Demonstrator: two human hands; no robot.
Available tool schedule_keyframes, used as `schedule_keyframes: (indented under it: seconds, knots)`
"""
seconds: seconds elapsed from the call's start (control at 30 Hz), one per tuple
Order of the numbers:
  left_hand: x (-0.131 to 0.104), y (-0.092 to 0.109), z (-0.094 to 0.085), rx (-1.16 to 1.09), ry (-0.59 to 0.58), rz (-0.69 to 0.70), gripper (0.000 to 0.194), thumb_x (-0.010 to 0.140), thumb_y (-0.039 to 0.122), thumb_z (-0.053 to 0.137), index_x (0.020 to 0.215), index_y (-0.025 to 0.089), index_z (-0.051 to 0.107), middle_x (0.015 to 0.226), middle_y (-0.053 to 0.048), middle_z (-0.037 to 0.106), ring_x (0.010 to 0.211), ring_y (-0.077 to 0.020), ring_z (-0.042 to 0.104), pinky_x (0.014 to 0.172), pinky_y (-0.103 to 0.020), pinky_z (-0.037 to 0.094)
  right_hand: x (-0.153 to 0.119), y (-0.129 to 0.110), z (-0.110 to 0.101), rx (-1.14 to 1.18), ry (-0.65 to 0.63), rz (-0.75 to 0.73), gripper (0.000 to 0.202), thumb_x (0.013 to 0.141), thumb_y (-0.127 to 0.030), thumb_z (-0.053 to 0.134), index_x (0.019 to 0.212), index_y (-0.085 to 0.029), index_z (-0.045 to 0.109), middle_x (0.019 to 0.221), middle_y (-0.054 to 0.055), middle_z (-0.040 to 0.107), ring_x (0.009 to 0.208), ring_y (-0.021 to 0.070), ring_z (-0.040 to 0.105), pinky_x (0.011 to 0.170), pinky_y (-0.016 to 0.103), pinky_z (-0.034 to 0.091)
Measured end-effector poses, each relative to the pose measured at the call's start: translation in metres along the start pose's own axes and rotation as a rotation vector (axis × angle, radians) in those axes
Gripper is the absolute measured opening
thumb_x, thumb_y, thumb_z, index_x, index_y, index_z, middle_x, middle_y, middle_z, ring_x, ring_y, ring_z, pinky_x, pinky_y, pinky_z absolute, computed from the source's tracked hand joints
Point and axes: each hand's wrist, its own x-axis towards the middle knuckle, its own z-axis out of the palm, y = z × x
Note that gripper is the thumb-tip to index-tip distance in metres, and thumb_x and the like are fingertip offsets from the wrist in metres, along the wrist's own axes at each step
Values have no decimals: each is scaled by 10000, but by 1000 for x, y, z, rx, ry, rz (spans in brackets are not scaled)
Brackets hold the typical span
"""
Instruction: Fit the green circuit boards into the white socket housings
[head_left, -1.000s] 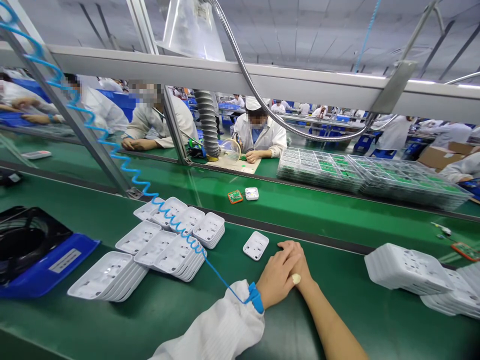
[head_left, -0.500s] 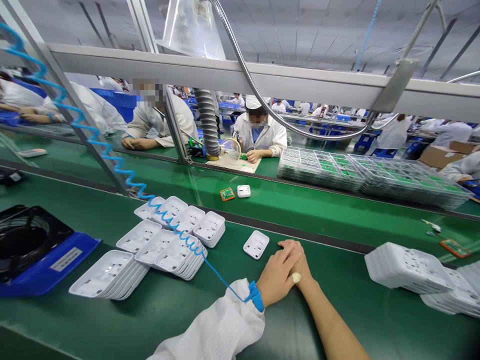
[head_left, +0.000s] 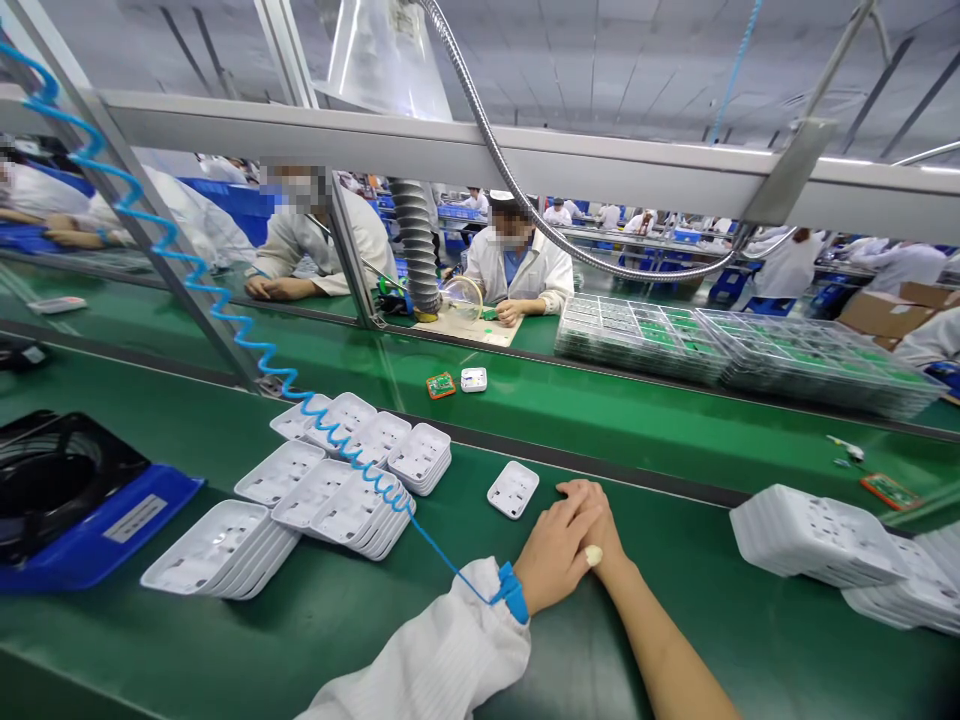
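My left hand [head_left: 551,555], in a white sleeve with a blue wrist strap [head_left: 512,593], rests across my right hand [head_left: 609,535]. Its fingers lie stretched out over the right hand's back, and a pale yellow cover [head_left: 593,555] sits at its thumb tip. The right hand lies on the green bench, fingers outstretched and partly hidden beneath the left. Neither holds an object. A single white plastic housing [head_left: 513,490] with small cutouts lies just beyond the left hand. Stacks of similar housings [head_left: 360,500] stand to the left, and another stack [head_left: 817,535] to the right.
A blue coiled cord [head_left: 247,345] runs to the wrist strap. Beyond the bench, a green conveyor [head_left: 637,410] carries an orange-edged circuit board [head_left: 440,385] and a small white case [head_left: 473,379]. A black fan [head_left: 60,490] stands left. Clear trays [head_left: 637,335] and a co-worker [head_left: 517,265] are across.
The circuit boards and the small white case on the conveyor have shifted slightly left. The co-worker opposite has raised their head. My hands have not moved.
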Motion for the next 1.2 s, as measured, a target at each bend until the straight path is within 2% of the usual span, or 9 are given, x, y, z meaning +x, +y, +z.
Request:
schedule_keyframes:
  seconds: [0.13, 0.47, 1.2]
  knots:
    - [0, 0, -1, -4, -1, 2, 509, 859, 305, 456, 1352, 232, 350, 1469, -99, 243, 1225, -288, 384, 942, -457, 379, -1, 2, 2, 7, 8, -6, 249, 801, -299, 500, 1021, -227, 589, 971, 45, 595, 920, 213, 522, 813, 374, 422]
    - [0, 0, 0, 0, -5, -1, 526, 845, 277, 474, 1353, 230, 346, 1466, -93, 252, 1234, -286, 372, 950, -454, 374, -2, 8, 6, 7, 0, -15, 253, 810, -291, 493, 1037, -226, 584, 982, 45, 591, 922, 213, 515, 826, 374, 411]
    - [-1, 0, 1, 13, -3, 6, 505, 853, 284, 461, 1343, 220, 356, 1470, -93, 243, 1223, -282, 381, 942, -447, 378, -1, 3, 3, -12, 10, -16, 262, 804, -301, 494, 1033, -223, 595, 969, 48, 598, 908, 213, 522, 810, 370, 414]
